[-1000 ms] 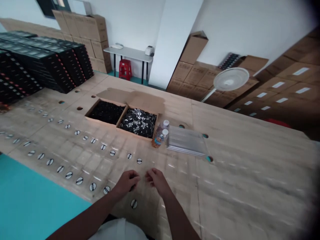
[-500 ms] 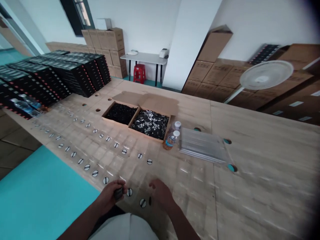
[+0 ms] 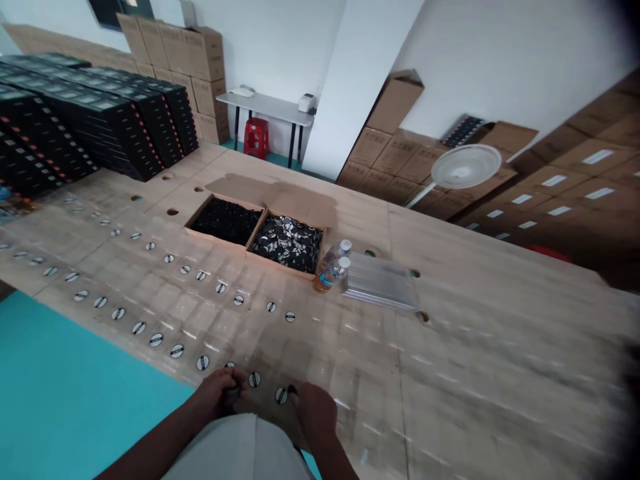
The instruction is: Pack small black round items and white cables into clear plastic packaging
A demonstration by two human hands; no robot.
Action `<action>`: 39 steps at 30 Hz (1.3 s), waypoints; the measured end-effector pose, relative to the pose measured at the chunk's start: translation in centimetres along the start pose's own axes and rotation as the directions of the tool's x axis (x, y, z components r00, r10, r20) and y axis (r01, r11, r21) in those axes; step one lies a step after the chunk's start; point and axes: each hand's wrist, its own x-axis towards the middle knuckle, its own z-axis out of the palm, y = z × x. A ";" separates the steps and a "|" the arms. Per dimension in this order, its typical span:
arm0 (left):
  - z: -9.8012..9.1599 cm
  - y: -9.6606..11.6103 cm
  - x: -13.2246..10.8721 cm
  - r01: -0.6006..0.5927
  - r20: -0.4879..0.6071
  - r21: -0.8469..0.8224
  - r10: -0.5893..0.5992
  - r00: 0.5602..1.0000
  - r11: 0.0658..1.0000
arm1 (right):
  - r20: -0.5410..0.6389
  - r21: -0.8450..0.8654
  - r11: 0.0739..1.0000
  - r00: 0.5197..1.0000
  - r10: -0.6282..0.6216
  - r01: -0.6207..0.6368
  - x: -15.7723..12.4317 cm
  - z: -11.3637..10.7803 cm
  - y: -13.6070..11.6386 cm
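Note:
My left hand (image 3: 220, 390) rests at the near edge of the wooden table (image 3: 500, 347), its fingers curled around a small dark object I cannot name. My right hand (image 3: 313, 410) lies close beside it, fingertips pinched on a small dark round piece near a round black-and-white disc (image 3: 281, 395). Another such disc (image 3: 254, 379) lies between the two hands. Rows of these discs (image 3: 155, 339) run leftward across the table under clear plastic sleeves.
An open cardboard box (image 3: 260, 233) with two compartments of dark pieces sits mid-table. Two water bottles (image 3: 333, 267) and a stack of clear sleeves (image 3: 380, 290) stand to its right. Black boxes (image 3: 90, 120) are stacked at the left, cartons and a white fan (image 3: 465, 167) behind.
Both hands drew back toward the near table edge and moved slightly apart. The left hand closed on a dark object. More discs now lie by the hands.

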 end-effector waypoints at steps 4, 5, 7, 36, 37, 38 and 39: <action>-0.6 -0.1 0.5 -0.001 0.049 0.008 0.000 0.999 1.000 | -0.005 0.009 0.999 0.999 0.040 -0.040 -0.7 -0.2 -0.4; -0.7 0.0 0.5 0.005 0.050 0.003 -0.005 0.999 1.000 | -0.005 0.011 0.999 0.999 0.041 -0.041 -0.8 -0.3 -0.4; -0.9 0.1 0.4 0.013 0.042 -0.006 -0.012 0.999 1.000 | -0.007 0.014 0.999 0.999 0.041 -0.041 -0.8 -1.0 -0.4; 5.9 4.4 2.0 -0.260 0.367 0.632 0.014 0.930 0.730 | 0.106 0.990 0.091 0.994 -0.017 -0.104 -0.9 -0.5 -5.7; 6.4 4.5 2.0 -0.276 0.368 0.675 0.012 0.930 0.684 | 0.106 0.992 0.069 0.994 0.004 -0.106 -1.2 -0.4 -5.4; 6.7 4.5 2.0 -0.288 0.372 0.705 0.008 0.928 0.648 | 0.102 0.993 0.058 0.994 0.027 -0.104 -1.5 -0.3 -5.1; 7.0 4.5 2.0 -0.294 0.377 0.720 0.002 0.926 0.628 | 0.098 0.994 0.041 0.994 0.050 -0.100 -1.7 -0.2 -4.8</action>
